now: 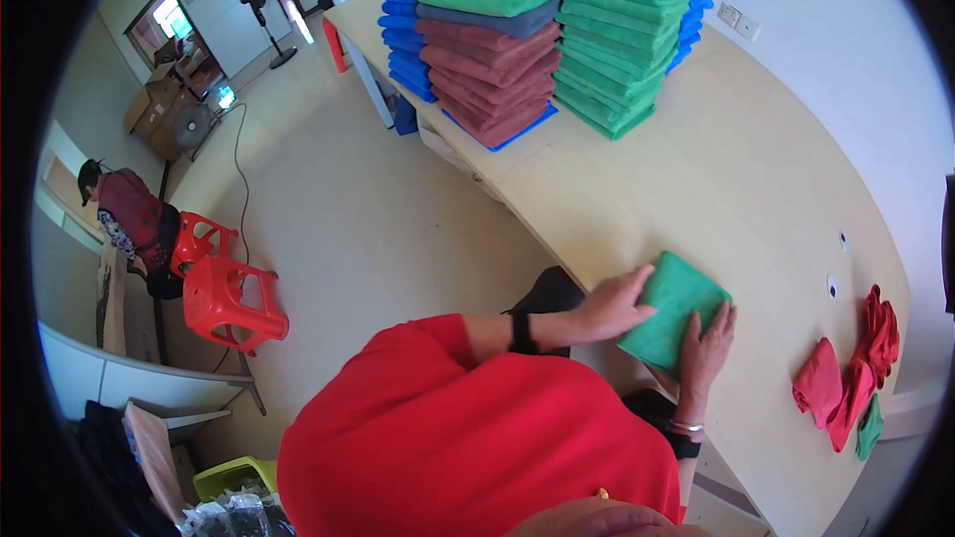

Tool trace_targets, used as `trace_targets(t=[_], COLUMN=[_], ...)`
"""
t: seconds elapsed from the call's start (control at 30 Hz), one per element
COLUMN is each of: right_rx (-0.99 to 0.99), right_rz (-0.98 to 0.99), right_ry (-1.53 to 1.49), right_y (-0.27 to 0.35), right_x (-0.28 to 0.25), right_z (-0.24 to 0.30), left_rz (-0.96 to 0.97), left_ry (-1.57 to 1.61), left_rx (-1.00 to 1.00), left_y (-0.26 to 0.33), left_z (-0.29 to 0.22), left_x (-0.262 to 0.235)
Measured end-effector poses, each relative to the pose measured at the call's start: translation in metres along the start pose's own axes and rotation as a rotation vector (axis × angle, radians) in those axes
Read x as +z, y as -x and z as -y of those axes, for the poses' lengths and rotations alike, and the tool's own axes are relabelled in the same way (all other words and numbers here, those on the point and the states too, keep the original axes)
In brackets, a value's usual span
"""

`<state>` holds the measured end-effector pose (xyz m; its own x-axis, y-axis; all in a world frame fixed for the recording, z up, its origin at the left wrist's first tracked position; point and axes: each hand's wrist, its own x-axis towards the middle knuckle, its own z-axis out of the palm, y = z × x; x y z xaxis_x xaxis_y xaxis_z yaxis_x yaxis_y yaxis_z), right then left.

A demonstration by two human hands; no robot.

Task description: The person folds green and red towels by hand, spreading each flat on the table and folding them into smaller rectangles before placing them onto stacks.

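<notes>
A folded green cloth (679,303) lies near the front edge of the pale table, close to my body. My left hand (617,304) is at its left edge, fingers stretched out and touching the cloth. My right hand (706,346) rests on its right side, with the fingers extended flat over the surface. Both hands are open, one on each side of the cloth. Part of the cloth's near right side is hidden under my right hand.
Toward the far end of the table (597,189) stand stacks of folded cloths: blue (406,30), brown (489,70) and green (622,40). Crumpled red cloths (846,378) and a small green cloth (869,430) lie at right. Red stools (234,303) and another person (134,214) are at left.
</notes>
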<state>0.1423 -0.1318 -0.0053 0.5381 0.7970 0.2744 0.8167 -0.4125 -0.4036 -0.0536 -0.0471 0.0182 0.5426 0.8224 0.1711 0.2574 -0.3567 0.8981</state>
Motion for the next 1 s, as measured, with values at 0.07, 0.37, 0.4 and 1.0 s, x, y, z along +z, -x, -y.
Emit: trace_targets(t=[0.07,0.37,0.4,1.0], right_rx=[-0.067,-0.292,-0.329,-0.333], right_rz=[0.037,0.104,0.116,0.0], right_ry=[-0.052,-0.111,-0.119,-0.248], right_y=[0.0,0.003,0.006,0.01], right_x=[0.002,0.021,0.022,0.02], right_z=[0.021,0.078,0.084,0.023], left_rz=[-0.016,0.18,0.174,-0.229], left_ry=[0.038,0.528,0.711,0.701], left_rx=[-0.059,-0.72,-0.739,-0.036], left_y=[0.012,0.038,0.039,-0.07], left_z=[0.013,0.066,0.064,-0.093], left_x=[-0.016,-0.063,-0.062,-0.332])
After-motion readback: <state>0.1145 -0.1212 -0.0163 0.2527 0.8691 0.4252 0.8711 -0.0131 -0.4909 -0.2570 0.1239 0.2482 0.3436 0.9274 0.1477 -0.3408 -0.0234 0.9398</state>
